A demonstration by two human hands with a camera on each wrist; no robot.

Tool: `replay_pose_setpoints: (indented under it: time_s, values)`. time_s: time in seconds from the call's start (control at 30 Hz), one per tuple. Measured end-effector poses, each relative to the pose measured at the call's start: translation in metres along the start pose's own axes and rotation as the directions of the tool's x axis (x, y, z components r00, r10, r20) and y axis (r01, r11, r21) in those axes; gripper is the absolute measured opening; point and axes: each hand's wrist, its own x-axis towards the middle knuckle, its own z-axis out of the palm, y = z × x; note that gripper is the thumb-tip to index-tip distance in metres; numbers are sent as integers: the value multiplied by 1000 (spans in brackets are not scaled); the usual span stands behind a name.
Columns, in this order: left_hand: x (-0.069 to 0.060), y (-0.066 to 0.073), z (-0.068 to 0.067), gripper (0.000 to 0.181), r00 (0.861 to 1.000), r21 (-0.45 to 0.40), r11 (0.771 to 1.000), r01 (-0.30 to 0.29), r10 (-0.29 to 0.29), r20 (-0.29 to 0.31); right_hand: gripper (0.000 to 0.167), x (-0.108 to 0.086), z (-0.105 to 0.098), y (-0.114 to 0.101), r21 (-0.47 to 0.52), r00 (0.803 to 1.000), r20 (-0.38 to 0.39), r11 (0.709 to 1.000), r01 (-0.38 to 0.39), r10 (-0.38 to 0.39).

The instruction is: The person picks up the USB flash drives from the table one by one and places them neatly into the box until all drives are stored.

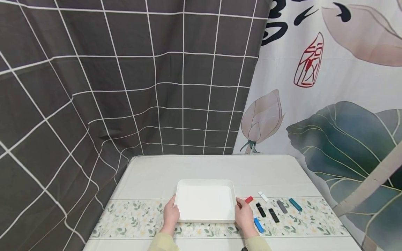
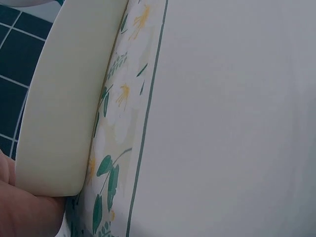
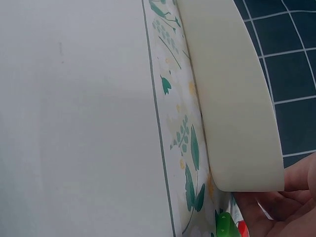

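A shallow white rectangular tray (image 1: 205,201) with rounded corners and a low rim lies low over the table's middle. My left hand (image 1: 171,213) grips its left side, and my right hand (image 1: 244,213) holds the right side. In the left wrist view, the tray's outer wall (image 2: 64,108) runs up from the left hand (image 2: 32,210) at the corner. Fingers of the right hand (image 3: 276,210) reach round the tray's near corner in the right wrist view. No contents show inside the tray.
Right of the tray lie several small stick-shaped items, perhaps USB drives: red (image 1: 248,199), white (image 1: 263,196), black (image 1: 260,210), another black (image 1: 274,215), grey (image 1: 282,206), teal (image 1: 295,204) and blue (image 1: 258,225). The white table (image 1: 150,170) has a floral band. Curtains (image 1: 194,69) hang behind.
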Motion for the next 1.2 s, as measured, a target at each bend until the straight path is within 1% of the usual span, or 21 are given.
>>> replay_pose_setpoints:
  time_s: [0.2, 0.5, 0.67, 0.87, 1.0, 1.13, 1.2]
  values:
    - [-2, 0, 1, 55, 1000, -1, 1000, -9, 9, -26, 41, -1, 0, 0, 0, 1000, 2, 1000, 8, -8]
    - [-3, 3, 3, 54, 999, 10, 1000, -21, 21, -44, 40, 4, -2, 2, 5, 1000, 1, 1000, 24, -24]
    - [-4, 3, 3, 55, 999, 0, 1000, -14, 14, -40, 40, 3, -4, 2, 17, 1000, 8, 1000, 14, -14]
    - [-5, 2, 3, 55, 999, -22, 1000, 10, -11, -31, 39, 1, -8, 1, 22, 1000, 16, 1000, -4, 3]
    - [-4, 2, 3, 55, 999, -27, 1000, 16, -16, -32, 39, 2, -11, 2, 32, 1000, 18, 999, 3, -3]
    - [-2, 3, 3, 55, 999, -27, 1000, 15, -16, -36, 38, 3, -20, 4, 22, 1000, -11, 1000, 18, -18]
    - [-2, 3, 3, 55, 999, -28, 999, 16, -17, -39, 38, 3, -27, 3, 10, 1000, -25, 1000, 11, -11]
